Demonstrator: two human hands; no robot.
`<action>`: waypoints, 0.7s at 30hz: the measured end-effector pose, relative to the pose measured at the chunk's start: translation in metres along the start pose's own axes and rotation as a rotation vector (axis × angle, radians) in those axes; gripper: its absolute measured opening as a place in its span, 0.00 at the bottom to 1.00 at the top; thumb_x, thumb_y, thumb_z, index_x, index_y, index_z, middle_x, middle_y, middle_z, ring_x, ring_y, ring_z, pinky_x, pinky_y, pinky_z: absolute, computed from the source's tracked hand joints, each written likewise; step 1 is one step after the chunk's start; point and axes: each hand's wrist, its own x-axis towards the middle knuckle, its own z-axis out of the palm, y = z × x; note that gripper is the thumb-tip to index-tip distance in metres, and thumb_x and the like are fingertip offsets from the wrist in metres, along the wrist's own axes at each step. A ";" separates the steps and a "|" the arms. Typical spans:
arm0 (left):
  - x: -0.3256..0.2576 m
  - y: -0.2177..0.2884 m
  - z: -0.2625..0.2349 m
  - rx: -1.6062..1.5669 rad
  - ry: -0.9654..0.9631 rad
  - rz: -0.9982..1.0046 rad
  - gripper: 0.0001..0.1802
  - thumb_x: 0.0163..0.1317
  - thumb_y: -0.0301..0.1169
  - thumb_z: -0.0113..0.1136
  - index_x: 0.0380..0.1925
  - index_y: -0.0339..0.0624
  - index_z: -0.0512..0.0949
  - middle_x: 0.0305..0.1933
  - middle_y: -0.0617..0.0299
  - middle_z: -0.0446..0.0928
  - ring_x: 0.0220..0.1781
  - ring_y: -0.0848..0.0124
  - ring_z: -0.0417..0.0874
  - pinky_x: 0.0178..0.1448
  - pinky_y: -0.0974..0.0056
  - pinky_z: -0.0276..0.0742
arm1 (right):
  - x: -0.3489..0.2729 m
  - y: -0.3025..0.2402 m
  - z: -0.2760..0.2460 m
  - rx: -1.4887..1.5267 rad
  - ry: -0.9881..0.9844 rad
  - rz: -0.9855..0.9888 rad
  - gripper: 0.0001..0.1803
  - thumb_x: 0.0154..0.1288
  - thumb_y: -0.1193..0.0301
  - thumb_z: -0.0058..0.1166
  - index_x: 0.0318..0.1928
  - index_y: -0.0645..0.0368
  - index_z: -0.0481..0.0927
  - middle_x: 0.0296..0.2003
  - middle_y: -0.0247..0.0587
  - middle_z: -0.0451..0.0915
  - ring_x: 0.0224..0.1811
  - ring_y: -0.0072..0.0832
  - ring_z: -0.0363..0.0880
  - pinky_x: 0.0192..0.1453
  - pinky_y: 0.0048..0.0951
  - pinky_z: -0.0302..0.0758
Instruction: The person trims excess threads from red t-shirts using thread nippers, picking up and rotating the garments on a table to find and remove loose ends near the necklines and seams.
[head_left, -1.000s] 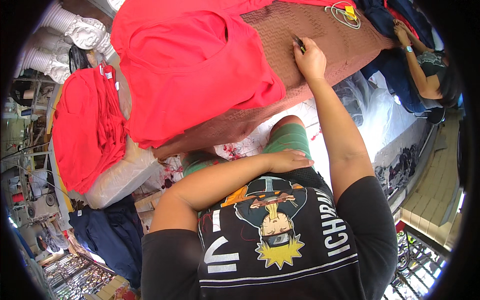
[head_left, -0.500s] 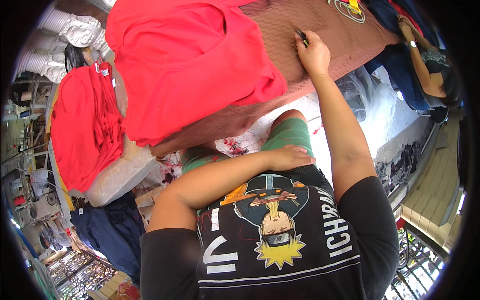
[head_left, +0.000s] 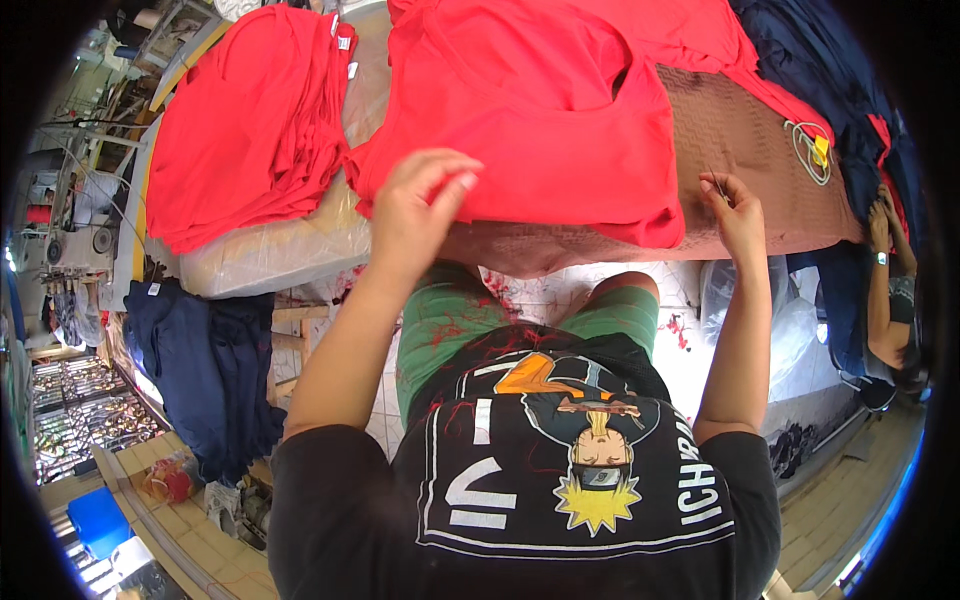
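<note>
A red sleeveless top (head_left: 550, 130) lies spread in front of me on a table with a brown quilted cover (head_left: 725, 120). Over its lower left edge hovers my left hand (head_left: 415, 205), thumb and fingers apart, holding nothing I can see. To the right of the top, above the table's near edge, my right hand (head_left: 740, 215) is closed in a pinch. A thin dark tip shows at its fingers, apparently part of small dark thread snips; the palm hides the rest.
A pile of red garments (head_left: 245, 130) sits on a plastic-wrapped stack at left, with navy garments (head_left: 200, 370) hanging below. At right are a looped cord with a yellow tag (head_left: 820, 150), navy cloth (head_left: 815, 60) and another person's hands (head_left: 882, 225). Thread scraps litter the floor.
My left hand has risen from my lap to the red top. My right hand has drawn back toward the table's near edge. The view has shifted, showing more of the left pile.
</note>
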 end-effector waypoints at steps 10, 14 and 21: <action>0.001 -0.062 0.029 0.325 0.206 0.015 0.11 0.53 0.29 0.68 0.38 0.46 0.85 0.42 0.59 0.80 0.48 0.60 0.79 0.54 0.60 0.74 | -0.027 -0.035 0.006 -0.115 -0.004 -0.107 0.12 0.64 0.70 0.58 0.44 0.64 0.82 0.33 0.37 0.84 0.35 0.18 0.78 0.41 0.22 0.73; 0.003 -0.062 0.023 0.147 0.100 -0.079 0.10 0.56 0.32 0.67 0.35 0.40 0.84 0.39 0.59 0.82 0.44 0.63 0.81 0.52 0.61 0.75 | -0.030 -0.030 0.005 -0.085 -0.009 -0.123 0.12 0.64 0.70 0.59 0.44 0.66 0.82 0.33 0.37 0.84 0.34 0.17 0.77 0.40 0.22 0.73; 0.009 0.019 -0.108 -1.121 -0.827 0.010 0.18 0.64 0.40 0.61 0.32 0.32 0.82 0.37 0.53 0.84 0.42 0.67 0.84 0.48 0.67 0.76 | -0.041 -0.059 -0.013 -0.142 -0.104 0.174 0.21 0.68 0.56 0.56 0.36 0.65 0.84 0.22 0.29 0.78 0.23 0.16 0.70 0.26 0.20 0.63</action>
